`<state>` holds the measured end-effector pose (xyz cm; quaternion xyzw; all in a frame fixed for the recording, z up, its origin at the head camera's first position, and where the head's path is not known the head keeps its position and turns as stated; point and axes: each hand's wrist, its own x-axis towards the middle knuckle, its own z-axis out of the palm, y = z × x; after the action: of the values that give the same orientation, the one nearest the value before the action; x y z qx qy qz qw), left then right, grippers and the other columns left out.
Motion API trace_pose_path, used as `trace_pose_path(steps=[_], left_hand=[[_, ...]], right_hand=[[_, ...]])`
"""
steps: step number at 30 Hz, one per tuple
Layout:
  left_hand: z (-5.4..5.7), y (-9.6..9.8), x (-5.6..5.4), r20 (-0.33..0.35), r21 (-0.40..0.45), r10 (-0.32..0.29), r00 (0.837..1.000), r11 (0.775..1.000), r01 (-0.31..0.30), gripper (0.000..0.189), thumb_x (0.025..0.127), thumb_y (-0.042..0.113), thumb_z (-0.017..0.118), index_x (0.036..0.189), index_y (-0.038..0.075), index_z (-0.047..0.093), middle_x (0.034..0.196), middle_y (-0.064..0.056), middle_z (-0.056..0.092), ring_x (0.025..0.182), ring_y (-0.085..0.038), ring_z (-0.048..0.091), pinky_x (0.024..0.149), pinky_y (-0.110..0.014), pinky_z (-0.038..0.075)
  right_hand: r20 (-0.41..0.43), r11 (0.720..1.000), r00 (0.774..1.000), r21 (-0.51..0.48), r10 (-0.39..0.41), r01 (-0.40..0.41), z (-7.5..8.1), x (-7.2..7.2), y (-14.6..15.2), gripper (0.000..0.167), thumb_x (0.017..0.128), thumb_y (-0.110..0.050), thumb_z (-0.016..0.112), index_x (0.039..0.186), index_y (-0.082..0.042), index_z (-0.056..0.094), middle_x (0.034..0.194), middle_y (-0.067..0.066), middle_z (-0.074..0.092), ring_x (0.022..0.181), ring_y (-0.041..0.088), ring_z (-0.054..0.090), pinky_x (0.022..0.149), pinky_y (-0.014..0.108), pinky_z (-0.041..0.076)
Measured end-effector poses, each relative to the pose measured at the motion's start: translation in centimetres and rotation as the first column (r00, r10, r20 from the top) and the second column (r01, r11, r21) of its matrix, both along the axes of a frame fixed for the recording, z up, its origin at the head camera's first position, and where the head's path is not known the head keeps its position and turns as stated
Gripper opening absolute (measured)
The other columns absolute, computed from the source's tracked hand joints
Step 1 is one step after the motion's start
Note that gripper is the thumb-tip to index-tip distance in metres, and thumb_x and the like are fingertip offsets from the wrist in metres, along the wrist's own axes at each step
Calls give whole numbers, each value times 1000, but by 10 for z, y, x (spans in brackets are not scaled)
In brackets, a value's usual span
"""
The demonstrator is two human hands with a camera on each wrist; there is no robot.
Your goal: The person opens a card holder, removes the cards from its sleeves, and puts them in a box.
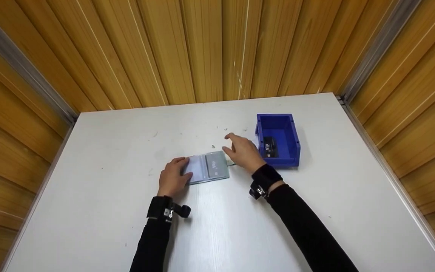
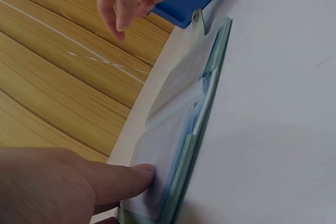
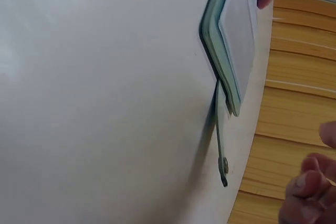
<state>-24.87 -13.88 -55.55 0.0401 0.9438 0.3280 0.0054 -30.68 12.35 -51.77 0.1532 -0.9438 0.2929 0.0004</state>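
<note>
A pale green card holder (image 1: 217,175) lies spread on the white table, its clear sleeves facing up. A card marked "Vip" (image 1: 213,166) shows in the sleeve on its right side. My left hand (image 1: 173,176) grips the holder's left end, the thumb (image 2: 134,178) flat on the clear sleeve. Just past the right end, my right hand (image 1: 244,153) hovers with loosely bent fingers and nothing in them. Below that hand, the holder's snap strap (image 3: 220,135) sticks out with a metal stud near its tip.
A blue bin (image 1: 296,151) stands to the right of the holder, close to my right hand. Inside it lies a black "Vip" card (image 1: 270,146). Wood-patterned walls (image 1: 202,49) enclose the back and both sides of the table.
</note>
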Motion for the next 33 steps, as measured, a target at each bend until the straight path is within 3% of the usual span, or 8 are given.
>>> trace_pose_path(steps=[4, 8, 16, 22, 25, 28, 30, 33], left_hand=[[-1, 1, 0, 2, 2, 0, 1000, 1000, 0, 54, 92, 16, 76, 143, 6, 61, 149, -16, 57, 139, -41, 50, 113, -59, 38], [-1, 2, 0, -1, -9, -3, 1000, 1000, 3, 54, 92, 15, 76, 143, 5, 62, 148, -16, 57, 139, -41, 51, 112, -59, 39], [-1, 2, -1, 12, -4, -7, 1000, 1000, 7, 54, 93, 16, 75, 144, 5, 60, 151, -16, 55, 142, -40, 48, 116, -58, 37], [0, 0, -1, 18, -1, -7, 1000, 1000, 7, 55, 93, 16, 74, 145, 4, 59, 152, -17, 54, 142, -41, 47, 115, -58, 37], [1, 0, -1, 19, -5, -9, 1000, 1000, 9, 55, 94, 16, 74, 145, 5, 59, 152, -17, 54, 142, -41, 48, 115, -59, 37], [0, 0, -1, 22, -8, -8, 1000, 1000, 8, 54, 94, 16, 74, 145, 5, 59, 152, -17, 54, 142, -41, 48, 115, -59, 37], [0, 0, -1, 26, -1, -6, 1000, 1000, 6, 54, 94, 16, 74, 145, 5, 59, 152, -16, 54, 142, -41, 47, 116, -59, 36], [0, 0, -1, 19, 9, -8, 1000, 1000, 8, 54, 94, 15, 74, 144, 5, 60, 151, -16, 55, 142, -41, 48, 115, -59, 37]], right_hand=[[157, 991, 985, 105, 68, -85, -7, 5, -4, 66, 99, -42, 69, 155, -14, 48, 85, 1, 59, 76, 16, 52, 70, 32, 42], [235, 966, 967, 210, 97, -148, -11, 8, -5, 80, 95, -50, 71, 161, -18, 39, 92, 2, 58, 84, 18, 52, 78, 37, 46], [221, 948, 968, 267, 117, -176, -14, 11, -7, 75, 92, -53, 74, 156, -24, 48, 113, 12, 65, 89, 21, 53, 88, 42, 51], [162, 949, 973, 245, 164, -201, -18, 10, -7, 65, 91, -51, 76, 150, -30, 56, 106, 10, 66, 82, 18, 52, 76, 37, 48], [108, 959, 977, 200, 183, -202, -20, 9, -8, 57, 88, -45, 81, 140, -27, 67, 93, 5, 63, 76, 16, 48, 68, 32, 41], [42, 973, 982, 135, 184, -188, -22, 8, -11, 33, 83, -36, 87, 111, -20, 82, 82, -1, 60, 73, 14, 49, 66, 30, 38], [11, 981, 986, 94, 169, -169, -23, 8, -14, 20, 82, -31, 89, 92, -16, 81, 78, -4, 61, 72, 12, 52, 67, 29, 39], [0, 989, 990, 52, 141, -141, -24, 9, -16, 18, 84, -25, 86, 75, -13, 74, 72, -7, 61, 70, 11, 53, 68, 29, 41]])
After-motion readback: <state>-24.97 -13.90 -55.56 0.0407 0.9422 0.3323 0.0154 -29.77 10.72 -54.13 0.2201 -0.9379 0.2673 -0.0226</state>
